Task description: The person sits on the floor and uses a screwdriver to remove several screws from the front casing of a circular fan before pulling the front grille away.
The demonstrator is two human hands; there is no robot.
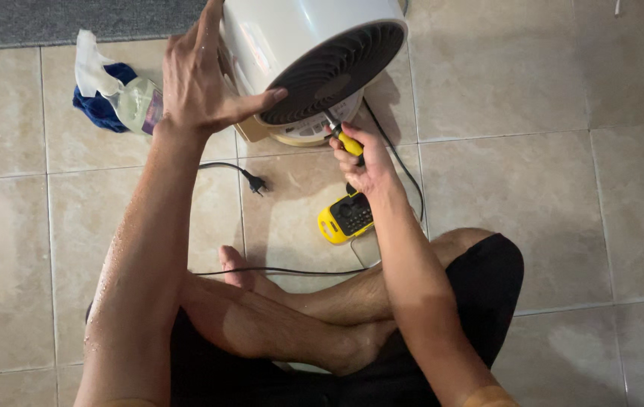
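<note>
White plastic fan (292, 45) is seen in the head view, tipped on the beige tiled floor (525, 188), w/ its dark round grille (333, 71) angled toward the person. Left hand (198, 79) is laid flat against the fan's side, fingers (203, 30) spread open and thumb pressed near the grille rim; nothing is gripped. Right hand (363, 162) is closed round a yellow-handled screwdriver (348, 143), whose tip is set at the fan's lower edge, just under the grille, by the base. Exact contact pt of the tip cannot be told.

Just below the right hand, a yellow and black bit case (346, 218) is laid on the floor. A black power cord (284, 270) is run across the tiles in front of the crossed legs, and its plug (256, 182) is left unplugged, near the left forearm. Left of the fan, a clear spray bottle (137, 105) is lying on a blue cloth (100, 109), w/ a white wipe (92, 64) on top. A grey rug (73, 19) is visible along the top left edge.
</note>
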